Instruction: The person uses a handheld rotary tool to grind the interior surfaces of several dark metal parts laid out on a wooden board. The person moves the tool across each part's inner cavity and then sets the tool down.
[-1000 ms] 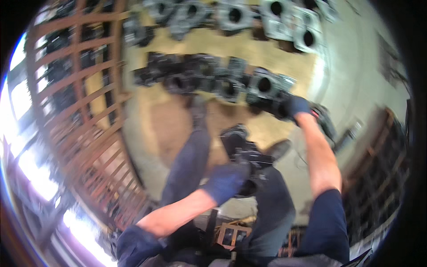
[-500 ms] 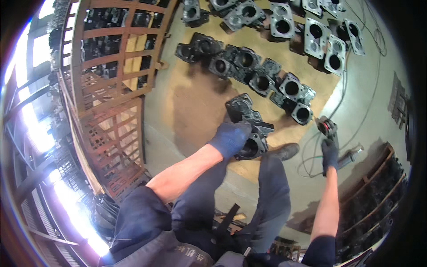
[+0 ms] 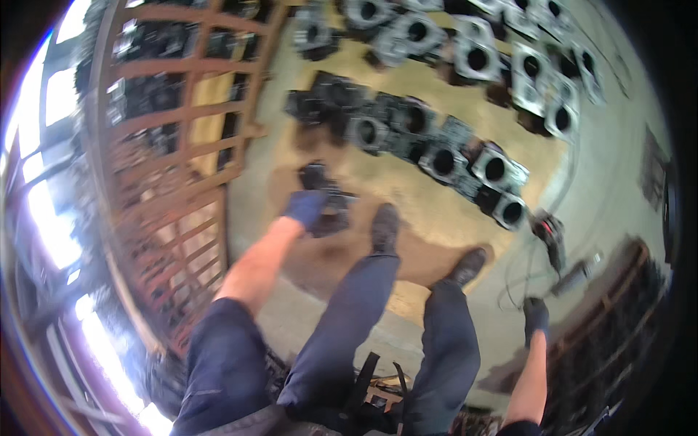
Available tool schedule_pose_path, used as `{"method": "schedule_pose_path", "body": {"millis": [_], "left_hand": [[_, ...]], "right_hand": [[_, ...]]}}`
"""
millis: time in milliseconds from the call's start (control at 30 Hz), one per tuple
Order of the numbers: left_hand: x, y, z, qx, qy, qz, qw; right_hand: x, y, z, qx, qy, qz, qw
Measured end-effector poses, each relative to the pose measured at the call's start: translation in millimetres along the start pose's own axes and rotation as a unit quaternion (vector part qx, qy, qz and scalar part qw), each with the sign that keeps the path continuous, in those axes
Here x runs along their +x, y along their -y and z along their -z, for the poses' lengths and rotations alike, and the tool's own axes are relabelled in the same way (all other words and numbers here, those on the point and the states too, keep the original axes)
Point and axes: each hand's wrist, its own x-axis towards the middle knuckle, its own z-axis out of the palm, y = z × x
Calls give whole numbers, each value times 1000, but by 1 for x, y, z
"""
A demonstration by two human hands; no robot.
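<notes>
Head: outstretched left hand on dark casting

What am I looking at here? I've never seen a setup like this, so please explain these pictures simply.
There's no robot: these are a person's own gloved hands. Every picture comes from a wide, bending camera on the person's head, looking down. The left hand grips a dark metal part; whether it touches the tan sheet below is unclear. Rows of metal castings with round openings lie on that sheet. The right hand seems empty, near a handheld tool on the floor.
</notes>
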Motion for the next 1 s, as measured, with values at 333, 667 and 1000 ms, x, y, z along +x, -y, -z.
{"method": "schedule_pose_path", "body": {"millis": [333,667,1000], "left_hand": [[51,31,22,89,53,15,995],[92,124,-39,-40,-36,105,993],[55,-73,-12,-120,-17,-62,991]], "right_hand": [[77,26,53,-22,-100,-86,991],[74,-16,-31,76,-124,-132,981],[26,-57,-52,141,-261,-143,944]]}}
